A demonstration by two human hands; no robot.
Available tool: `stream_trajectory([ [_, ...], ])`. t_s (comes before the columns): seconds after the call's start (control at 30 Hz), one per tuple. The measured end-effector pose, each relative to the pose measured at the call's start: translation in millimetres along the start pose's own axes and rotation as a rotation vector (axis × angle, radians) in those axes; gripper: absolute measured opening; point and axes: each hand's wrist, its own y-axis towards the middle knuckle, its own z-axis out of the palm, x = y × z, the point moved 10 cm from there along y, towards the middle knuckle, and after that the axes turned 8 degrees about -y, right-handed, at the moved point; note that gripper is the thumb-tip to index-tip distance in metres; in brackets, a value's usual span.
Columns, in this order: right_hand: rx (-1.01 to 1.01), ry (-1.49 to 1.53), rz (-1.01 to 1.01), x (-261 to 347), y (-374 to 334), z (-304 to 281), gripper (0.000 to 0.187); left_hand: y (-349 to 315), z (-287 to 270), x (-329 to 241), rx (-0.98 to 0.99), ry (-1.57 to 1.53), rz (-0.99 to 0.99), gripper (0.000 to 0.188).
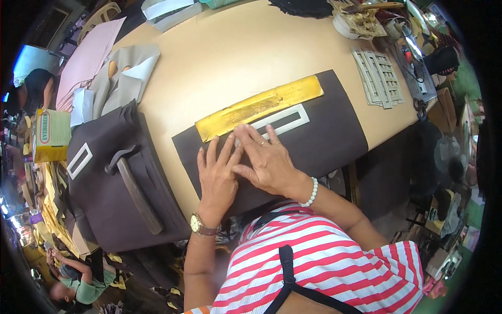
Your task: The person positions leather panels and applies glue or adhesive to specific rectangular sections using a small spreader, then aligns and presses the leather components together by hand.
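Observation:
A dark brown flat sheet (337,125) lies on the table in front of me. Along its far part runs a yellow strip (293,98) with brown smudges. Just nearer than the strip lies a narrow white rectangular frame (301,120), its left end hidden under my fingers. My left hand (218,170) rests flat on the sheet, fingers spread, fingertips touching the strip's lower left edge. Lying across the frame's left part, my right hand (267,157) has its fingers stretched out and its thumb against the left hand. Neither hand grips anything.
At left, a stack of dark sheets (104,209) bears a hammer (138,196) and another white frame (77,155). Grey-white lattice pieces (377,78) lie at right, near a basket of tools (413,70) and a white bowl (345,26). Pink sheets (91,55) lie far left.

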Motion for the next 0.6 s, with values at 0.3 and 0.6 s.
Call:
stream_trajectory([
  [0.3, -0.054, -0.32, 0.281, -75, -27, -45, 0.06, 0, 3, -4, 0.042, 0.115, -0.011, 0.045],
  [0.6, -0.172, -0.58, 0.314, -68, -17, -65, 0.048, 2, 1, -2, 0.008, 0.085, 0.0, 0.046],
])
